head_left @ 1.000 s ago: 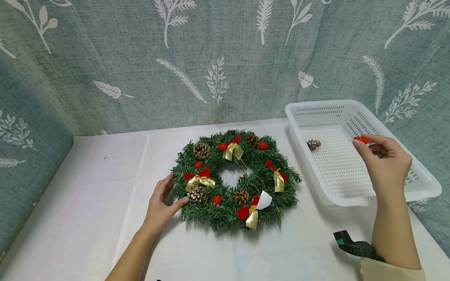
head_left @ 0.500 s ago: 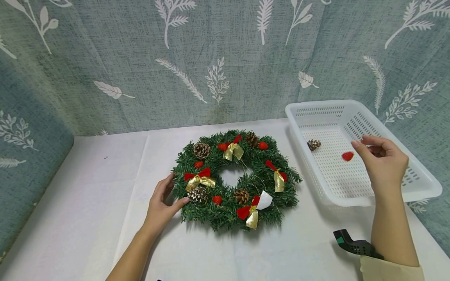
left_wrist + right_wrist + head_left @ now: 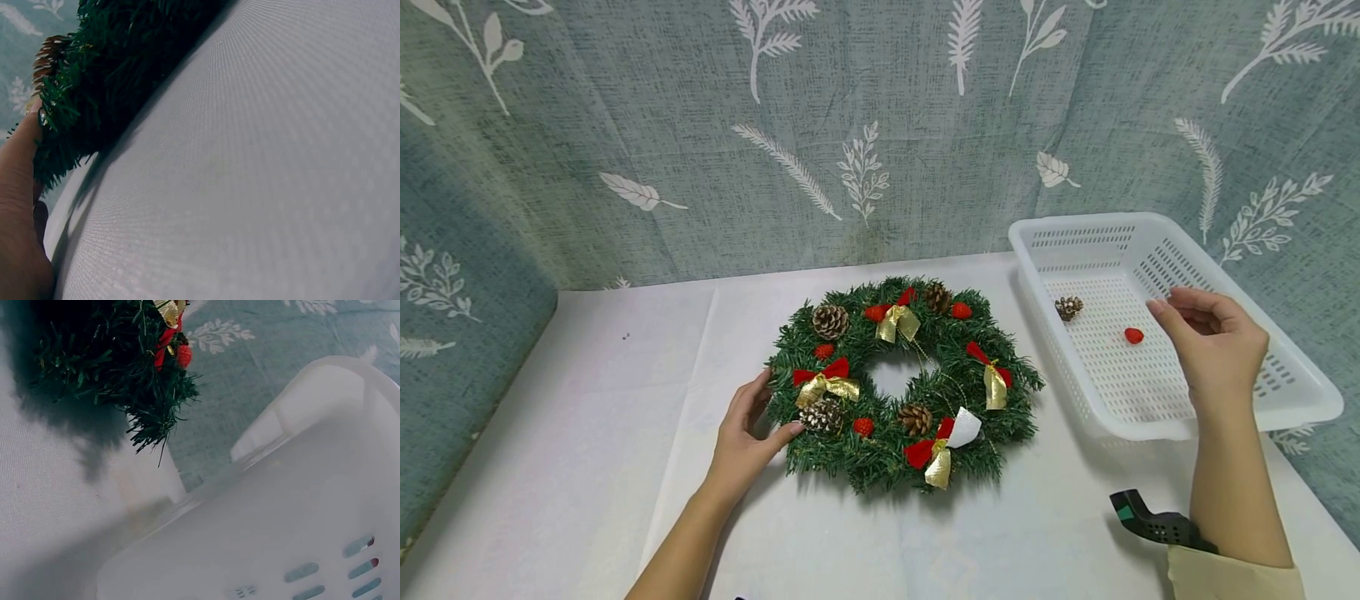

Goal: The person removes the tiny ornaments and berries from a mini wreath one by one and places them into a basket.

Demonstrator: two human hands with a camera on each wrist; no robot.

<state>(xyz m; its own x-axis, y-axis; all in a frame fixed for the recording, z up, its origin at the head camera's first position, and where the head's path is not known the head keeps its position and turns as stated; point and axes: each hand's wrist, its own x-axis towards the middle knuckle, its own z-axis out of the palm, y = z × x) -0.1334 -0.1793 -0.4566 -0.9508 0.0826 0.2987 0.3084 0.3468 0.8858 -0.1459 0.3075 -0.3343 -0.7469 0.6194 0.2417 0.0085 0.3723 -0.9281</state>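
Observation:
A green Christmas wreath (image 3: 1000, 433), trimmed with red and gold bows, pine cones and red strawberries, lies on the white table. My left hand (image 3: 747, 433) grips its left edge, thumb on top beside a frosted pine cone (image 3: 822, 414); the other fingers are partly hidden by the greenery. In the left wrist view the thumb (image 3: 28, 131) presses against the wreath (image 3: 112, 81). On the right, my right hand (image 3: 1221, 350) hovers over the white plastic basket (image 3: 1105, 421), fingers loosely bent and holding nothing. A loose red strawberry (image 3: 1134, 336) lies in the basket, left of the fingertips.
Near the basket's left wall sits another pine cone (image 3: 1068, 308). Behind the table hangs a blue-green leaf-patterned curtain (image 3: 685, 133). The basket's wall (image 3: 250, 531) fills much of the right wrist view, beside the wreath's edge. White tablecloth (image 3: 587, 433) extends to the left.
My right hand has let go of the red strawberry, which dropped into the basket. That hand has shifted slightly left. The left hand and the wreath stay in place.

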